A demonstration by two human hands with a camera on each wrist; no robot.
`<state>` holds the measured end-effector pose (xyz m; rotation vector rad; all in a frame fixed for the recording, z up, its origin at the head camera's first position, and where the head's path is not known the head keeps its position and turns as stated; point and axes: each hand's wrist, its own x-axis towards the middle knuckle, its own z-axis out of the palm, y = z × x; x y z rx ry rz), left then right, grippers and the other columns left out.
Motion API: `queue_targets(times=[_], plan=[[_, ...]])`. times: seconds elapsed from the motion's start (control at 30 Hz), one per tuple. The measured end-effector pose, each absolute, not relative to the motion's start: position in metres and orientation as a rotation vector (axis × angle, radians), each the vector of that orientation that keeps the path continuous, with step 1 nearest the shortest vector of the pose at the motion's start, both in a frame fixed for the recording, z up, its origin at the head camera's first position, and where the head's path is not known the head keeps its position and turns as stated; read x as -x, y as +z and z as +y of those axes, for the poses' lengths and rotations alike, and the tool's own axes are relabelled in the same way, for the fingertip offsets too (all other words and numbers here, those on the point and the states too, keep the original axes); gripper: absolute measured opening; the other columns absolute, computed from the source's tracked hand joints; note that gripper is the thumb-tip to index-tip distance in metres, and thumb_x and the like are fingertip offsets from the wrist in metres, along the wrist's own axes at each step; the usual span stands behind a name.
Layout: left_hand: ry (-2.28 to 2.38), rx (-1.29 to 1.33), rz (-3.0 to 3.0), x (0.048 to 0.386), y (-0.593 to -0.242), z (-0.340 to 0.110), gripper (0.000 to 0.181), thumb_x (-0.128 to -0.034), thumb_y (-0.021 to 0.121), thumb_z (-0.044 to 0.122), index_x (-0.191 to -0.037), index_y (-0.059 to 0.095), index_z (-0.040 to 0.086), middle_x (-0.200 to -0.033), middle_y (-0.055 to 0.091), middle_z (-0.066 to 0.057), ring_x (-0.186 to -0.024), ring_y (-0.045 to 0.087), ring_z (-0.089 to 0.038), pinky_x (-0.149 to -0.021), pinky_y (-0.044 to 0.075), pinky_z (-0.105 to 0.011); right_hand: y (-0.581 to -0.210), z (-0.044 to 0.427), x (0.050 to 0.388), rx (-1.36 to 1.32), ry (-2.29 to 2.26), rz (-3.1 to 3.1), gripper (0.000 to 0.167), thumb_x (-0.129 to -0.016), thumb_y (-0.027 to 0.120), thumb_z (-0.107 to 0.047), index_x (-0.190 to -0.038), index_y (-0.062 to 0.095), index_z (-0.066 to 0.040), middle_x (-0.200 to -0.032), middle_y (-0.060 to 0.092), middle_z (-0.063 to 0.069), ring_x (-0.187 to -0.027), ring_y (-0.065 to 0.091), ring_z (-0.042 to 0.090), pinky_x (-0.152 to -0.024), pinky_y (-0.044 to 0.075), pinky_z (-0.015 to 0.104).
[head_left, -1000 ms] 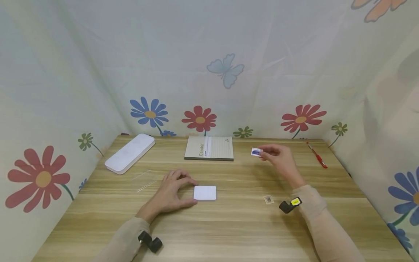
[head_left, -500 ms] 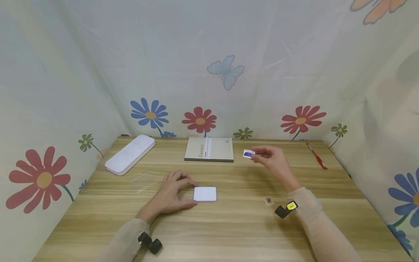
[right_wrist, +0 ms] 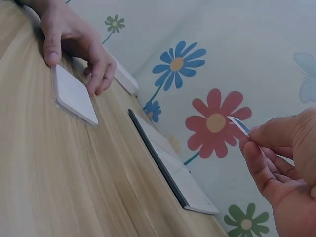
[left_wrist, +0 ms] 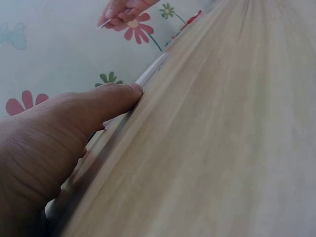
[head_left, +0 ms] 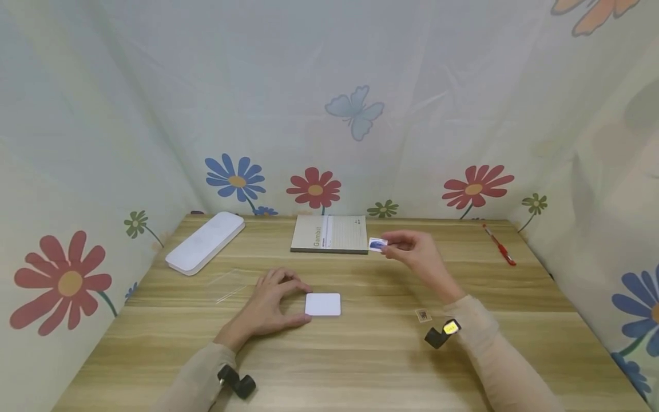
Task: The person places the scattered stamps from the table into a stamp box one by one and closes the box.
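Two hands of one person, in beige sleeves; I place everything by the notebook [head_left: 346,236], a flat, pale-covered book lettered "Gambit".

Left hand [head_left: 270,303]: on the near side of the notebook, toward its left; thumb and forefinger spread to the width of a white slab [head_left: 322,304], holding it at two corners. Slab: thin, smooth, round-cornered, lying nearer the person than the notebook.

Right hand [head_left: 419,252]: raised above the table [head_left: 329,366], to the notebook's right, pinching a small printed slip [head_left: 378,245] between thumb and fingers. Slip: thin, white-bordered, bluish picture.

Also: one brown-toned slip [head_left: 423,315], pale-bordered, nearer and right of the notebook; one clear sheet [head_left: 229,286], glinting at its edge, nearer and left; one white elongated case [head_left: 206,243], rounded, left; one red pen [head_left: 499,245], far right. Tabletop wood-grained.

Change from half a second ago: right hand and slip have shifted left, toward the notebook; left hand and slab are unmoved.
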<state>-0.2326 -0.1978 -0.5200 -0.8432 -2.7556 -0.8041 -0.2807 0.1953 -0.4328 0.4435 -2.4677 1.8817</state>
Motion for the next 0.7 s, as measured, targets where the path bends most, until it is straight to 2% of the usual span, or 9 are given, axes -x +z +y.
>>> queue_targets(times=[0.2,0.4,0.53,0.7], plan=[[-0.797,0.845,-2.751,0.234,-0.519,-0.197,0.058,-0.0814,0.091,0.07,-0.13,0.077,0.041,-0.14,0.058,0.003,-0.136,0.048,-0.027,-0.112,0.034,-0.057,-0.433,0.18,0.277,-0.494,1.892,-2.475,0.032,-0.1,0.083,-0.005,-0.131,0.078,0.001,-0.12,0.079,0.02,-0.103,0.079,0.03,-0.089,0.065,0.032],[-0.8,0.844,-2.75,0.234,-0.52,-0.197,0.057,-0.0816,0.09,0.069,-0.129,0.077,0.041,-0.14,0.058,0.003,-0.136,0.048,-0.027,-0.113,0.034,-0.058,-0.439,0.163,0.27,-0.548,1.951,-2.473,0.029,-0.101,0.082,-0.003,-0.129,0.079,0.0,-0.12,0.08,0.019,-0.103,0.079,0.037,-0.088,0.065,0.032],[-0.802,0.84,-2.748,0.235,-0.521,-0.198,0.057,-0.0818,0.09,0.07,-0.13,0.077,0.042,-0.139,0.058,0.004,-0.136,0.047,-0.027,-0.113,0.033,-0.058,-0.444,0.152,0.266,-0.564,1.927,-2.509,0.028,-0.099,0.085,-0.008,-0.127,0.081,-0.004,-0.118,0.081,0.014,-0.098,0.078,0.027,-0.086,0.064,0.028],[-0.809,0.843,-2.748,0.234,-0.521,-0.198,0.058,-0.0813,0.09,0.07,-0.13,0.077,0.041,-0.139,0.058,0.004,-0.135,0.048,-0.027,-0.114,0.033,-0.058,-0.448,0.139,0.26,-0.579,1.93,-2.521,0.028,-0.097,0.088,-0.009,-0.124,0.082,-0.006,-0.11,0.082,0.012,-0.092,0.077,0.022,-0.087,0.065,0.034]])
